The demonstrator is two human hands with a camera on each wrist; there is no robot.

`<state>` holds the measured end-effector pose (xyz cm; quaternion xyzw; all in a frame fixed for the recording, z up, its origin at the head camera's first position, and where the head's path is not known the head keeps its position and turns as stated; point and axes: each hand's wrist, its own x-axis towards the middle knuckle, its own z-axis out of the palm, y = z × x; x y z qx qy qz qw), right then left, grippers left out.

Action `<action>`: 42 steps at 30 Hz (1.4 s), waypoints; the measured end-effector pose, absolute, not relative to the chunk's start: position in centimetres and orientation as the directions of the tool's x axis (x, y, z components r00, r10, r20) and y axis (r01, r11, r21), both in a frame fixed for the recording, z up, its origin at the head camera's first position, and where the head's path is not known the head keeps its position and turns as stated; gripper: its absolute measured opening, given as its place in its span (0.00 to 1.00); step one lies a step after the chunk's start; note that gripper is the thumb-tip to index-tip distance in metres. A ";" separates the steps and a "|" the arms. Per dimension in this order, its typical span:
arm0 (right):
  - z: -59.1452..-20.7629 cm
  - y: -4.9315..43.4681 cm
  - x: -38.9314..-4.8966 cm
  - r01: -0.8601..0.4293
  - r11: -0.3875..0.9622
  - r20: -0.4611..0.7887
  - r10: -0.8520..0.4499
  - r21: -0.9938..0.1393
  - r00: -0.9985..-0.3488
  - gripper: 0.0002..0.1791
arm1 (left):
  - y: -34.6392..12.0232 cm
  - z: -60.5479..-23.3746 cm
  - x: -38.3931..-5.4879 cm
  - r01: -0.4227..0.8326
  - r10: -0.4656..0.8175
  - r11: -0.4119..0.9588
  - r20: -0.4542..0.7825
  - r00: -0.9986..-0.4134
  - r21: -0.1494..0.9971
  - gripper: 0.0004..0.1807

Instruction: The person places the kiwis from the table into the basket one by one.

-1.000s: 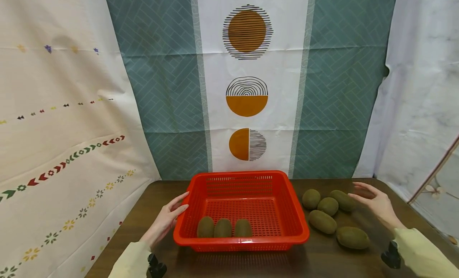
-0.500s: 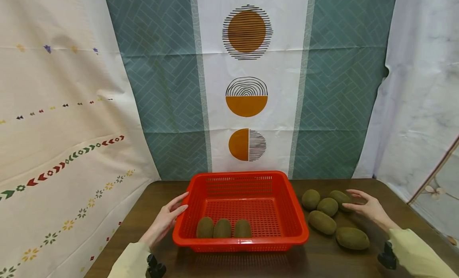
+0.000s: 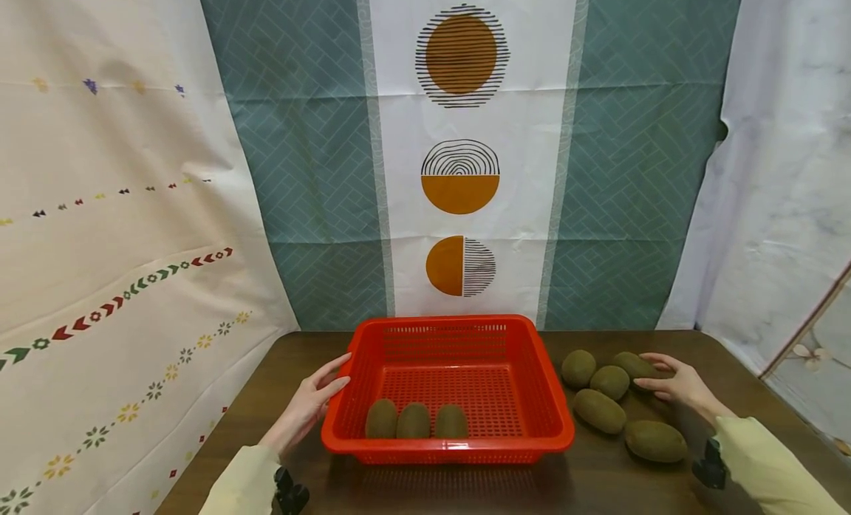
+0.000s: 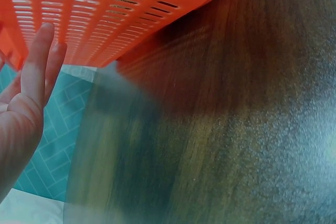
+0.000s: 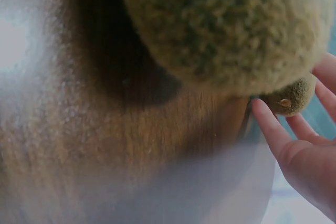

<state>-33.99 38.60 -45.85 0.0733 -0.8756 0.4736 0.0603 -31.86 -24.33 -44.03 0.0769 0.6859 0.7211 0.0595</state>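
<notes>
A red plastic basket (image 3: 448, 445) stands on the table with three brown kiwis (image 3: 414, 421) along its near side. My left hand (image 3: 311, 404) is at its left side, fingertips against the rim and wall, fingers fairly straight. In the left wrist view the fingers (image 4: 39, 56) reach up along the slotted wall (image 4: 79, 19). On the right, my right hand (image 3: 681, 386) has its thumb and fingers on either side of the rearmost kiwi (image 3: 631, 364). The right wrist view shows that kiwi (image 5: 291, 98) between thumb and fingers, partly hidden by a nearer kiwi (image 5: 231, 30).
Several loose kiwis lie beside the basket: a round one (image 3: 578, 369), a second (image 3: 609, 382), an oblong one (image 3: 599, 411) and the nearest (image 3: 655, 441), close to the right forearm. Patterned cloths (image 3: 319, 168) hang behind the dark wooden table (image 3: 452, 493).
My right hand has moved left and down onto the rearmost kiwi, its fingers drawing in around it. The left hand stays at the basket's side.
</notes>
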 end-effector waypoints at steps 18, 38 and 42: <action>-46.1 39.0 -34.2 -0.157 0.519 0.155 -0.047 -0.840 -0.987 0.35 | -24.3 -44.2 -32.0 0.029 0.195 -0.061 0.041 -0.980 0.998 0.29; -43.7 39.8 -33.6 -0.134 0.325 0.119 -0.065 -0.936 -0.991 0.29 | -23.9 -42.2 -30.6 0.002 0.233 -0.067 0.018 -0.972 0.998 0.32; -43.1 39.6 -33.6 -0.151 0.301 0.133 -0.081 -0.942 -0.988 0.29 | -24.0 -42.2 -30.7 -0.003 0.228 -0.066 0.012 -0.974 0.998 0.31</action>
